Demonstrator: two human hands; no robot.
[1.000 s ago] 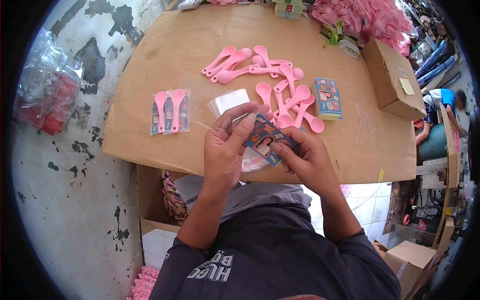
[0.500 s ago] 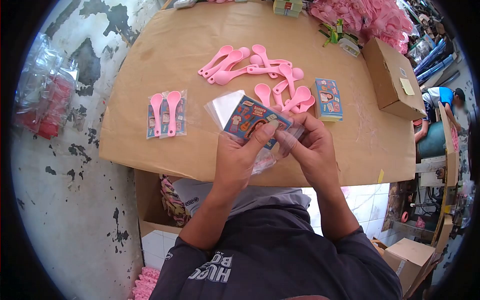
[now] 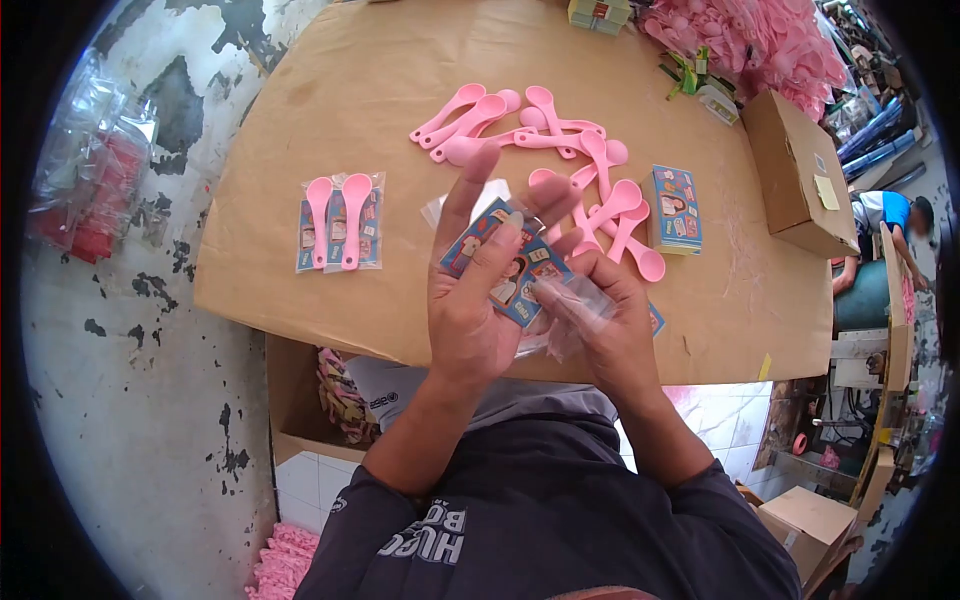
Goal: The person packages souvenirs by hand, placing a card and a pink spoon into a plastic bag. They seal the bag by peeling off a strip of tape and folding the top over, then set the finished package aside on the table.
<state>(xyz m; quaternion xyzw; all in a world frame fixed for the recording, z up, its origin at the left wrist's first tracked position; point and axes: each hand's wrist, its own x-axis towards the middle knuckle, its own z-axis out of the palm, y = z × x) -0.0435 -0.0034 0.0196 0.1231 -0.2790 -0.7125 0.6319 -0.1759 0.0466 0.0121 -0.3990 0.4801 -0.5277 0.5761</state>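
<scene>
Head view: over the desk's six-o'clock edge, the left hand's grip clamps a blue card under its thumb, apparently steadying it; the right hand pinches crumpled clear plastic beside it; pink spoons lie towards twelve, seemingly within reach.

The shirt is dark, near black, its sleeves loose and ending around the elbows: left sleeve at nine o'clock, right sleeve at three. Towards eight o'clock, pale block lettering reads "HUGO" and "BO", partly lost in folds. A small pale emblem marks the cloth at nine o'clock. Grey cloth shows at twelve, with small dark print towards ten. Left hand and right hand are bare
</scene>
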